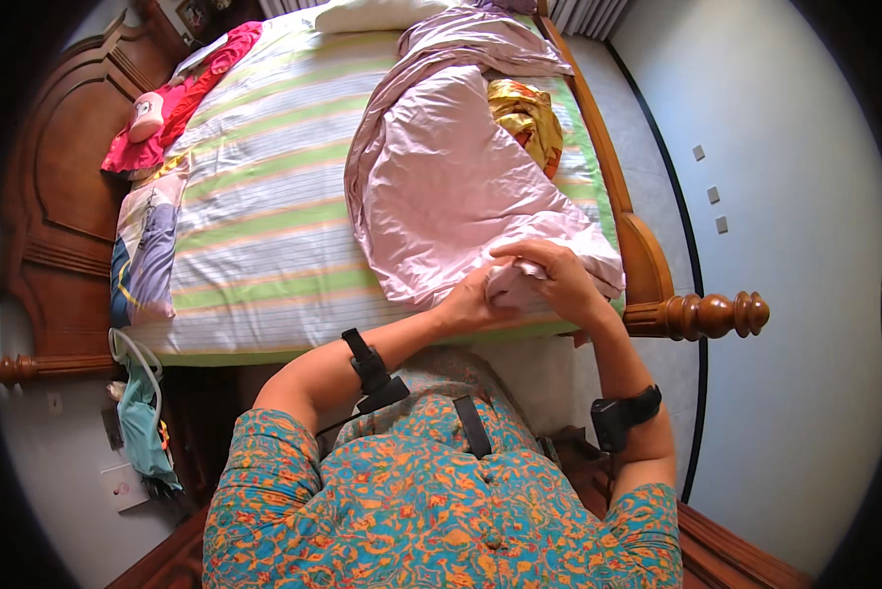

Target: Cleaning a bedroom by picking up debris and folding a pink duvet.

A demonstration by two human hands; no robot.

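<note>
A large pink quilt (pixel 441 167) lies rumpled over the right side of the bed, its near edge reaching the bed's front side. My left hand (pixel 475 299) grips a bunched bit of that near edge, fingers curled around the cloth. Just right of it, my right hand (pixel 557 278) pinches the same gathered fabric, thumb and fingers close together. Both hands almost meet, and the fold between them is partly hidden by my fingers. Yellow patterned cloth (pixel 527 120) shows beside the quilt near the bed's right rail.
A striped sheet (pixel 264 226) covers the mattress. Along the carved headboard (pixel 63 177) lie a printed pillow (pixel 149 250) and red cloth (pixel 210 83). A turned wooden bedpost (pixel 716 315) juts out at right. A white pillow (pixel 372 14) rests at the far side. Teal cloth (pixel 141 422) hangs at lower left.
</note>
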